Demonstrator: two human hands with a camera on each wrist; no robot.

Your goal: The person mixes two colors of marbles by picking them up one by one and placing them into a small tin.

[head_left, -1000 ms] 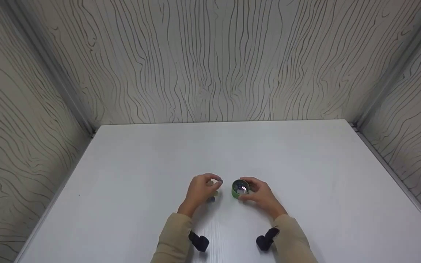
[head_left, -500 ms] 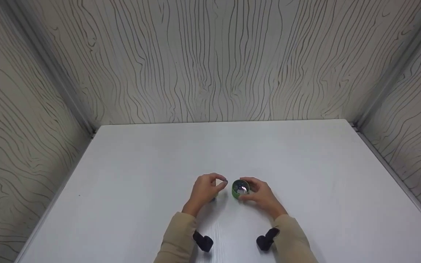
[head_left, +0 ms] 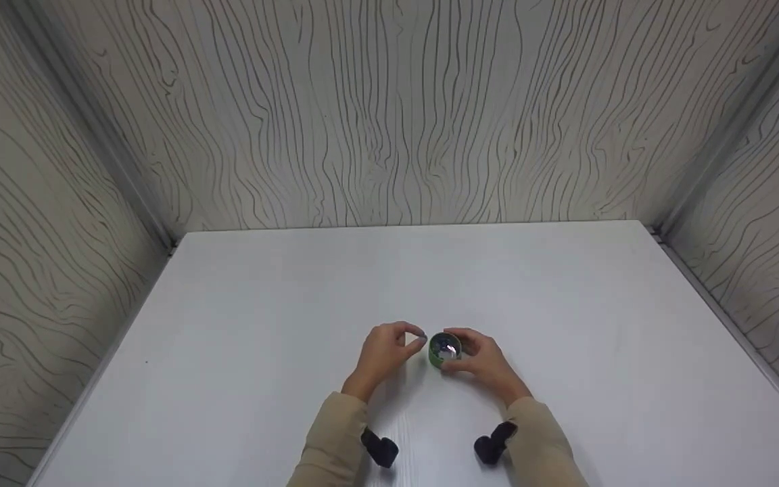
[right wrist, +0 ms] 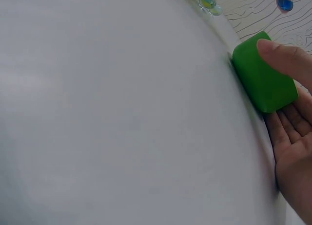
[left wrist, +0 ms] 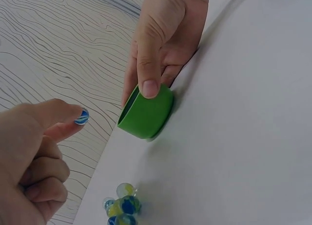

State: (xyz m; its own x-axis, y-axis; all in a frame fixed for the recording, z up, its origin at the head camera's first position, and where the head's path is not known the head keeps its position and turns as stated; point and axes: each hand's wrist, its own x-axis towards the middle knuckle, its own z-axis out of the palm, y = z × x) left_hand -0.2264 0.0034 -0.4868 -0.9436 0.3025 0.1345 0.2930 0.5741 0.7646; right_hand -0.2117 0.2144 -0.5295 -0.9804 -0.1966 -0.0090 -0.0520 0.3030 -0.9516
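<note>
Marble (left wrist: 82,117) of clear glass with blue and white swirls sits pinched between the thumb and forefinger of the left hand (head_left: 384,348), the other fingers folded in towards the palm. From my remote post I see it raised off the worktop (head_left: 261,304), close to the green cup (left wrist: 148,115) on the right hand's side but not touching it. The right hand (head_left: 485,362) grips that cup, thumb on the near wall and fingers around the far side; the cup stands upright between both hands, mouth up. I make out something shiny in its mouth, but cannot tell what. Below the left hand, a huddle of loose marbles (left wrist: 123,207), blue, yellow and clear, rests on the worktop. Beyond both hands I see a wood-grain patterned wall (head_left: 389,115).
</note>
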